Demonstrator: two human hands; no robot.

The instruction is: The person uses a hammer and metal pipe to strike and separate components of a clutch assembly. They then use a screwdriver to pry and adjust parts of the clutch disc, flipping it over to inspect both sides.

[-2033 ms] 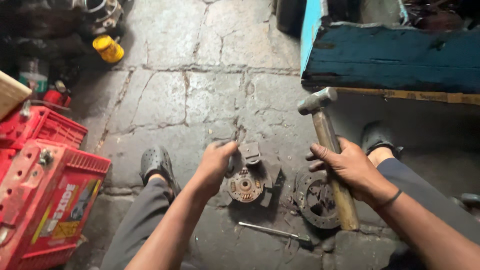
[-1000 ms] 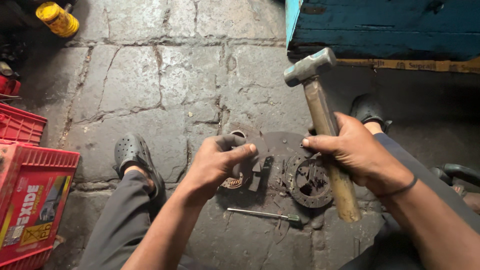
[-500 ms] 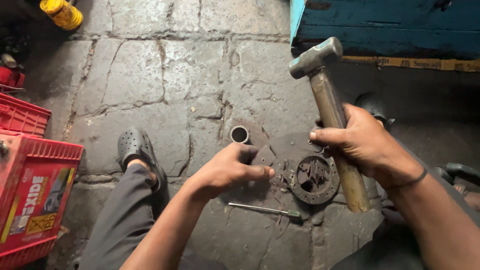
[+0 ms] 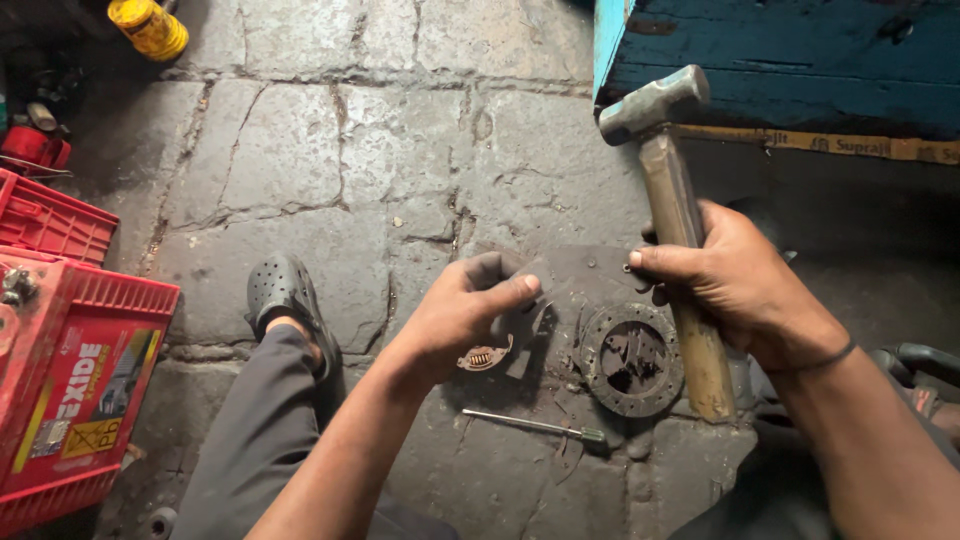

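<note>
My right hand (image 4: 735, 285) grips the wooden handle of a hammer (image 4: 672, 195), its steel head raised toward the blue box. My left hand (image 4: 465, 310) is closed over a small dark metal part, pressing it onto a round clutch-like piece (image 4: 485, 355) with springs on the stone floor. A greasy round disc plate (image 4: 630, 360) lies on the floor just right of my left hand, under my right hand. A thin screwdriver (image 4: 535, 426) lies on the floor below both.
A blue wooden box (image 4: 790, 55) stands at the top right. Red crates and a red battery (image 4: 70, 370) sit at the left. A yellow can (image 4: 148, 27) is at the top left. My foot in a black clog (image 4: 283, 295) rests on the cracked stone floor.
The left hand has closed over the small part on the round piece, hiding the short metal sleeve seen earlier. The hammer stays raised in my right hand, shifted slightly.
</note>
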